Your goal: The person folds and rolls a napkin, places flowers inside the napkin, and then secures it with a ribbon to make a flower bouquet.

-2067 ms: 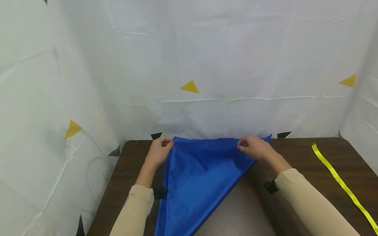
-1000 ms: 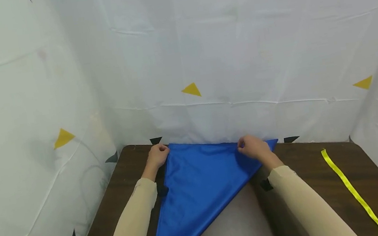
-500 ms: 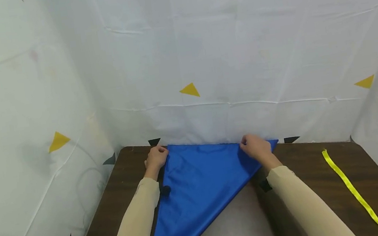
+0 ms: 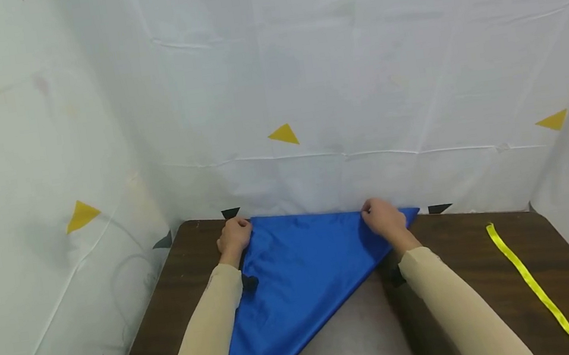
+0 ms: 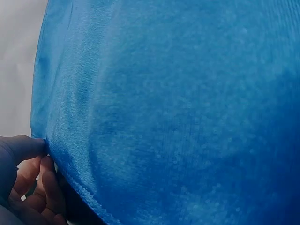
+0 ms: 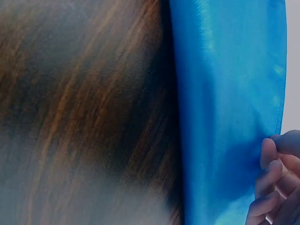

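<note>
A shiny blue cloth (image 4: 298, 283), folded into a triangle, lies on the dark wood table, its long slanting edge facing the near right. At its far left corner my left hand (image 4: 234, 239) pinches the fabric between thumb and fingertips, as the left wrist view shows up close on the blue cloth (image 5: 164, 103). My right hand (image 4: 386, 223) pinches the far edge, a little inside the pointed right corner. In the right wrist view the right hand's thumb and index finger (image 6: 269, 152) meet at the cloth's hem. The cloth's near tip runs out of the head view.
A yellow ribbon (image 4: 533, 283) lies lengthwise on the right side of the table (image 4: 468, 261). White sheeting (image 4: 336, 75) with grey, black and yellow triangles walls the table at the back and both sides. The cloth's far edge lies close to the back sheet.
The upper layer's left edge has shifted left, covering the strip of lower layer that showed earlier. My left hand moved slightly left with it. My right hand stayed near the far edge.
</note>
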The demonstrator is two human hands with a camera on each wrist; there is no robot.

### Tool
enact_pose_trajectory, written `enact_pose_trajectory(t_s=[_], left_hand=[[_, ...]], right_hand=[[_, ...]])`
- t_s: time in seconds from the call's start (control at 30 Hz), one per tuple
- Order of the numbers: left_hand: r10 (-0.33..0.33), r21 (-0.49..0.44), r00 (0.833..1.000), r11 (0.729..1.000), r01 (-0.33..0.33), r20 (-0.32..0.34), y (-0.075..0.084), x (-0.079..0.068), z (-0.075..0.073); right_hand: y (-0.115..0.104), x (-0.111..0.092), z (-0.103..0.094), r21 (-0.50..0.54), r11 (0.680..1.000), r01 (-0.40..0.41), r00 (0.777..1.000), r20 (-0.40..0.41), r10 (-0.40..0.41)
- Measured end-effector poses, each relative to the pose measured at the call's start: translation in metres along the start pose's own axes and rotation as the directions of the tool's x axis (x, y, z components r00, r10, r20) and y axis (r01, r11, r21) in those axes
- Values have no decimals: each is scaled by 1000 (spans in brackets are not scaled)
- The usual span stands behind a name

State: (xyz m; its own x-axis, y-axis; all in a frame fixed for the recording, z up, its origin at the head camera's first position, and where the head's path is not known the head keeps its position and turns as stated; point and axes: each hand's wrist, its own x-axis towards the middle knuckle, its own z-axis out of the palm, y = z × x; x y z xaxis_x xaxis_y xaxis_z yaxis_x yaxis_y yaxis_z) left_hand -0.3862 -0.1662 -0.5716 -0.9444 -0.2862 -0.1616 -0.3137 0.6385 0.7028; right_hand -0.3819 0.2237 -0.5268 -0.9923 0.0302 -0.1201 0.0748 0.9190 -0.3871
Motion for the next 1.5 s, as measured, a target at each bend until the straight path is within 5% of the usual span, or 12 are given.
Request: enact_pose_trajectory(t_s=[0.47, 1.07, 1.3, 1.5], left_hand=[[-9, 63, 999, 998, 6, 40, -4, -1, 12], [4, 62, 995, 998, -10, 97, -16, -10, -2], [39, 66, 997, 997, -43, 69, -34, -6, -12], [119, 81, 993, 990, -119, 4, -33, -22, -22]], right_hand=[[16, -7, 8, 33, 997, -63, 998, -9, 63], [15, -19, 13, 45, 999, -28, 999, -20, 29], [13, -20, 19, 43, 998, 37, 999, -39, -36], [10, -18, 26, 38, 995, 89, 996, -33, -88]])
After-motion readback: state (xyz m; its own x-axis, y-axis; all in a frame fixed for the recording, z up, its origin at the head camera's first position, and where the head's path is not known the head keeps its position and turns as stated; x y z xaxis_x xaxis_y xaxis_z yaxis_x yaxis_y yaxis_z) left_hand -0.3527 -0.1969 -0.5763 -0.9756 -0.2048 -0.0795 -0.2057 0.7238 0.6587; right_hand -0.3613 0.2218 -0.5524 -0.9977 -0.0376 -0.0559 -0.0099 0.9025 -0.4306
